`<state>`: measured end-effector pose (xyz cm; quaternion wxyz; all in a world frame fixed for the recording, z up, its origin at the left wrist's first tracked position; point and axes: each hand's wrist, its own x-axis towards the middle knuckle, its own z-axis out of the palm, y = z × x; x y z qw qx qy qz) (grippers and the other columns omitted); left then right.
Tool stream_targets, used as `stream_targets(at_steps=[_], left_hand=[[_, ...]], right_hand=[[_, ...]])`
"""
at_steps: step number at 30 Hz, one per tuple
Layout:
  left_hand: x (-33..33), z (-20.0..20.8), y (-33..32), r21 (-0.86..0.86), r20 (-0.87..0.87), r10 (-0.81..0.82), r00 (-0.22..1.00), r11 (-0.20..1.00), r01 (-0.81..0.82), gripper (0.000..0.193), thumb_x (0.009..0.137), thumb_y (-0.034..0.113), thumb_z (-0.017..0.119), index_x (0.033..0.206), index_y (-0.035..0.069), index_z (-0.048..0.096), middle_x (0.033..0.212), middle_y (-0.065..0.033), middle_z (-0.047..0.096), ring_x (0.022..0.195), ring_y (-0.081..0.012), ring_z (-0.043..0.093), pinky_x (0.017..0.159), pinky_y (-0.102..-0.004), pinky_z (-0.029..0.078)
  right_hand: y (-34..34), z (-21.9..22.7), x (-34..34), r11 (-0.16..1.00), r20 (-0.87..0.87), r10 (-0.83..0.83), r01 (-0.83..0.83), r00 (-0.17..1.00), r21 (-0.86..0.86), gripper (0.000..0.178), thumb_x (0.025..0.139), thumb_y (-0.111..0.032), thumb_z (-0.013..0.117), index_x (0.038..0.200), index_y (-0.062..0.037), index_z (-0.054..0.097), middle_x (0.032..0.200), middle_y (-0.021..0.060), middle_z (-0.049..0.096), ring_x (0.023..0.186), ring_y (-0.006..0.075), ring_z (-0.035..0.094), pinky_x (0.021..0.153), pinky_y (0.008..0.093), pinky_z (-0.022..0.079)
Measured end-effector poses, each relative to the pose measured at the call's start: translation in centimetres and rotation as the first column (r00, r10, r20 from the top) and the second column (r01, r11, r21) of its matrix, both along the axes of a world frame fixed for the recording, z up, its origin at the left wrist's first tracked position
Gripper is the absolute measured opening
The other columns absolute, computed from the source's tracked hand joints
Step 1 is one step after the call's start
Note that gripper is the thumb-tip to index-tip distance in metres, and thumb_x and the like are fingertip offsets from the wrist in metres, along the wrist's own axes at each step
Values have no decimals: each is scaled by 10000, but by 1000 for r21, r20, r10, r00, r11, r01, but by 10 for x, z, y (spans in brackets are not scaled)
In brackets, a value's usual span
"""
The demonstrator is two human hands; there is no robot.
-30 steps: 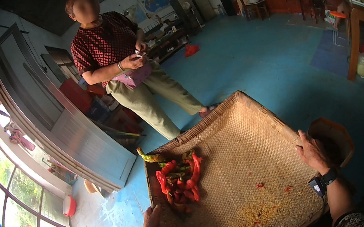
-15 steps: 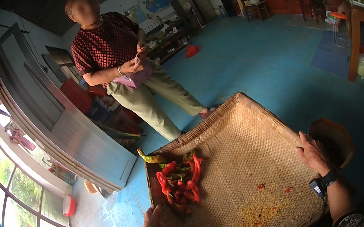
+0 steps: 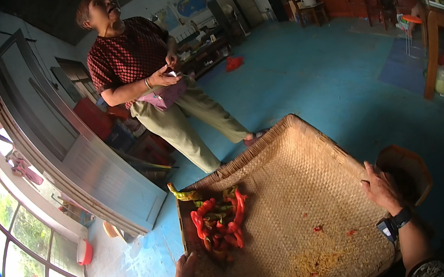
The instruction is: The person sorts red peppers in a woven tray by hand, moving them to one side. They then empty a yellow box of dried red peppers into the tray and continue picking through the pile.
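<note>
A large, square woven winnowing basket (image 3: 283, 187) with raised sides spreads out in front of me. My left hand (image 3: 184, 270) is wrapped round its left rim, and my right hand (image 3: 381, 189) grips the right rim with the thumb on top. Inside, against the left wall, lies a heap of red and green chili peppers (image 3: 221, 223). One yellow-green pepper (image 3: 184, 193) rests on the far left corner. Pale yellow seeds (image 3: 308, 265) are scattered over the near part, with a few red pepper scraps (image 3: 318, 229) among them.
Beyond the basket stands a person (image 3: 133, 65) in a patterned red top, hands at the waist. An open door (image 3: 89, 155) is at the left. A dark container with an orange rim (image 3: 427, 186) sits on the floor by my right hand. A wooden table (image 3: 431, 50) stands at the right.
The standing person has raised and turned their head, and their hands have parted slightly. My hands and the basket have hardly moved.
</note>
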<state>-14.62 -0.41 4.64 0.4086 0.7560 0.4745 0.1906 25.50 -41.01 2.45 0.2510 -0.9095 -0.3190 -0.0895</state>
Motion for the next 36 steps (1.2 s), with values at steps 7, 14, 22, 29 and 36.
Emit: stream_targets(at_steps=[7, 14, 22, 29, 36], left_hand=[[7, 4, 1, 4, -10, -25, 1000, 1000, 25, 336, 865, 308, 546, 924, -20, 586, 760, -20, 578, 718, -103, 501, 636, -274, 425], [-2, -3, 6, -70, 6, 15, 1000, 997, -15, 352, 872, 344, 561, 913, -4, 599, 782, -18, 589, 705, -99, 502, 617, -260, 433], [-3, -7, 9, 37, -27, -23, 999, 999, 24, 339, 866, 315, 533, 928, -14, 590, 762, -39, 574, 729, -132, 500, 663, -307, 425], [-5, -10, 11, -5, -31, -9, 999, 1000, 9, 345, 867, 318, 528, 918, -18, 584, 745, -47, 563, 735, -145, 492, 675, -317, 417], [-1, 0, 4, 59, -91, -6, 996, 998, 11, 379, 866, 336, 538, 957, -28, 589, 774, -62, 586, 751, -150, 511, 687, -314, 424]], right_hand=[[-1, 9, -5, 999, -99, -42, 39, 994, -34, 538, 848, -212, 546, 1306, 8, 369, 1001, 264, 581, 931, 413, 536, 808, 468, 425], [-1, -11, 8, 1000, -147, -18, 15, 989, -17, 562, 859, -240, 535, 1331, 2, 350, 980, 262, 586, 945, 408, 533, 834, 472, 413], [6, 5, 6, 997, -66, -9, 4, 998, -76, 387, 836, -144, 545, 1175, 26, 469, 927, 235, 593, 843, 375, 570, 704, 443, 459], [6, 7, -3, 992, 253, 10, -40, 967, 116, 51, 821, -52, 490, 835, -3, 487, 705, 198, 540, 651, 362, 556, 555, 423, 449], [5, 21, -3, 996, -136, -13, 1, 991, -89, 453, 856, -190, 541, 1230, 33, 418, 1104, 254, 545, 966, 407, 529, 814, 452, 438]])
